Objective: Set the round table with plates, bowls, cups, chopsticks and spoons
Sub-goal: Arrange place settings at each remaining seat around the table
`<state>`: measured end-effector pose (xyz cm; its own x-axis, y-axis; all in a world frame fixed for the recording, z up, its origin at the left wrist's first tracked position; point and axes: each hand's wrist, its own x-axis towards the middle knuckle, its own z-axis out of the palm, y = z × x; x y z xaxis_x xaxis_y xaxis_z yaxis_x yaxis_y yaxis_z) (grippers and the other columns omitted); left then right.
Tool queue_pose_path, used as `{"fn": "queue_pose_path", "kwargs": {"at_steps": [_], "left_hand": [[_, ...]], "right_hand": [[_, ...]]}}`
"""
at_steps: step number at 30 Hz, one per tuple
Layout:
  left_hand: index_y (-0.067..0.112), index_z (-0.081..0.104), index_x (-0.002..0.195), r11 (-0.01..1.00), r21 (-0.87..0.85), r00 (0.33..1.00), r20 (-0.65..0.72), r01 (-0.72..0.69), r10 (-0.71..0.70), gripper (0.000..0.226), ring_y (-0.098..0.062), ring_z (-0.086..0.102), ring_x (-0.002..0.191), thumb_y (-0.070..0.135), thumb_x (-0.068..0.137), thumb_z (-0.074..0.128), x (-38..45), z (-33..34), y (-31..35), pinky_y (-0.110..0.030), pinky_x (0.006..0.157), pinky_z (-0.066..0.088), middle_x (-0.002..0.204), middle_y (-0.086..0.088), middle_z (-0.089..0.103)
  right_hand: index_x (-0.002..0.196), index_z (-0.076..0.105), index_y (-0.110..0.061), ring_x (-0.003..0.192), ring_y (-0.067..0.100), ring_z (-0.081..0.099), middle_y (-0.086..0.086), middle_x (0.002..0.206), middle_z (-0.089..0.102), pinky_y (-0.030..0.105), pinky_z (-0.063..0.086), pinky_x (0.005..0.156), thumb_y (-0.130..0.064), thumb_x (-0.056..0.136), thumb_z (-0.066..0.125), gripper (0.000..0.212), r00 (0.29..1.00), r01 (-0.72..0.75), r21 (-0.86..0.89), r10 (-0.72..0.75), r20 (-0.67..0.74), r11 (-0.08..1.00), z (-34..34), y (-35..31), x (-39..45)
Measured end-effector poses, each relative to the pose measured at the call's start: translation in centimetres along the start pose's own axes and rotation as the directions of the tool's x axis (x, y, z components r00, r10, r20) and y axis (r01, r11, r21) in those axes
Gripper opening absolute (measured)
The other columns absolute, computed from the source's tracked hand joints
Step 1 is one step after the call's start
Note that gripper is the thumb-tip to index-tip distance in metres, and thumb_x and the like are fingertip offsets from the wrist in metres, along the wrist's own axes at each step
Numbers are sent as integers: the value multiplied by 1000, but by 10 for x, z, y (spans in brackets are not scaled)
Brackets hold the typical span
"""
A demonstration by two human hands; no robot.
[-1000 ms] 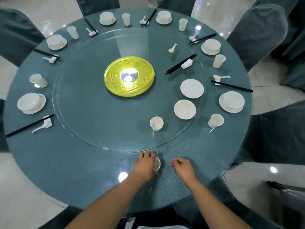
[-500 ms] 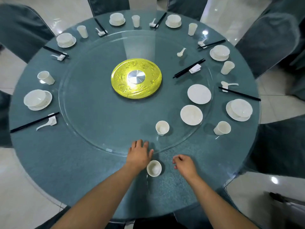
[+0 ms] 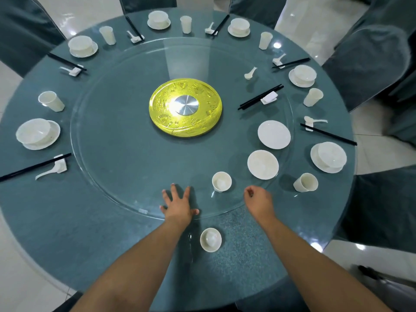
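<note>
A white cup [image 3: 210, 239] stands alone on the table's near edge, between my forearms. My left hand [image 3: 177, 204] lies flat with fingers spread on the rim of the glass turntable [image 3: 117, 158]. My right hand [image 3: 258, 200] hovers over the turntable edge with fingers loosely curled and nothing in it. On the turntable sit another cup [image 3: 221, 181], a bowl [image 3: 263, 164], a plate [image 3: 274, 134], black chopsticks [image 3: 260, 97] on a rest, and a spoon [image 3: 250, 73].
Several set places with bowl on plate, cup, chopsticks and spoon ring the teal round table [image 3: 67, 221]. A yellow disc [image 3: 185, 107] marks the turntable centre. Covered chairs [image 3: 369, 64] surround the table. A cup [image 3: 305, 182] and bowl on plate [image 3: 328, 159] stand at right.
My left hand let go of the near cup and moved forward onto the turntable rim, fingers spreading. My right hand also moved forward towards the turntable.
</note>
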<state>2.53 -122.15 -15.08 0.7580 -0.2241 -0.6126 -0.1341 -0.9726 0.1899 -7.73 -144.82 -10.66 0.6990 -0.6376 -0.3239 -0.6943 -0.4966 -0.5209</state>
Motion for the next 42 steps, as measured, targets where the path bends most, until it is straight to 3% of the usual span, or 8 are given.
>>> {"fn": "queue_pose_path", "kwargs": {"at_steps": [9, 13, 16, 23, 27, 35, 39, 42], "left_hand": [[50, 10, 148, 999, 43, 999, 50, -18, 16, 88, -34, -18, 148, 46, 84, 70, 12, -22, -48, -61, 115, 15, 160, 2, -21], [43, 17, 149, 994, 103, 998, 44, 36, -41, 80, -37, 1, 148, 25, 87, 63, 9, -51, -59, -51, 118, 21, 160, -4, -3], [31, 22, 151, 998, 54, 997, -72, 42, -38, 71, -35, 13, 145, 9, 88, 47, 11, -82, -52, -46, 116, 27, 158, -7, 12], [23, 35, 146, 980, -29, 950, -256, -195, 182, 59, -31, 30, 135, 17, 90, 51, 21, -127, 8, -42, 106, 38, 149, -7, 32], [22, 42, 142, 956, -51, 927, -264, -289, 267, 51, -29, 35, 131, 20, 92, 49, 27, -123, 40, -42, 103, 41, 143, -5, 39], [30, 32, 149, 977, 41, 978, -15, -208, 209, 65, -34, 18, 145, 38, 92, 61, 69, -113, 47, -49, 115, 29, 155, -12, 26], [47, 21, 149, 987, 94, 990, 72, -128, 122, 79, -42, -6, 148, 43, 87, 68, 93, -114, 32, -62, 115, 20, 162, -4, -2], [58, 14, 145, 988, 119, 990, 115, -97, 83, 89, -46, -16, 145, 39, 83, 74, 108, -114, 22, -68, 111, 21, 160, 4, -20]], "right_hand": [[92, 69, -9, 84, 29, 63, 11, 96, 67, 35, 51, 79, -17, 90, 59, 13, 999, 39, -106, -42, -21, 994, -10, -2, 14], [97, 70, -10, 90, 29, 64, 11, 104, 66, 35, 51, 83, -17, 91, 58, 15, 999, 52, -98, -50, 20, 994, -10, -11, 5], [100, 70, -10, 94, 28, 63, 10, 106, 66, 34, 50, 85, -16, 91, 57, 17, 997, 74, -82, -73, 21, 994, -15, -23, 4], [95, 69, -9, 89, 27, 63, 10, 99, 67, 34, 50, 80, -15, 92, 54, 16, 993, 108, -102, -101, 64, 989, -20, -37, 5], [98, 68, -10, 93, 29, 62, 11, 103, 65, 32, 49, 81, -16, 93, 53, 17, 991, 117, -146, -107, 77, 982, -18, -33, 6], [113, 67, -15, 110, 26, 56, 4, 119, 60, 33, 46, 90, -19, 94, 54, 24, 966, 226, -309, -171, 195, 924, 4, -9, 6], [121, 62, -19, 122, 21, 46, -2, 128, 52, 32, 40, 100, -26, 95, 49, 30, 905, 390, -423, -256, 341, 818, 26, -11, 5], [116, 63, -17, 126, 23, 43, 0, 128, 51, 35, 40, 101, -24, 95, 48, 27, 878, 462, -467, -314, 363, 753, 43, -16, 7]]}}
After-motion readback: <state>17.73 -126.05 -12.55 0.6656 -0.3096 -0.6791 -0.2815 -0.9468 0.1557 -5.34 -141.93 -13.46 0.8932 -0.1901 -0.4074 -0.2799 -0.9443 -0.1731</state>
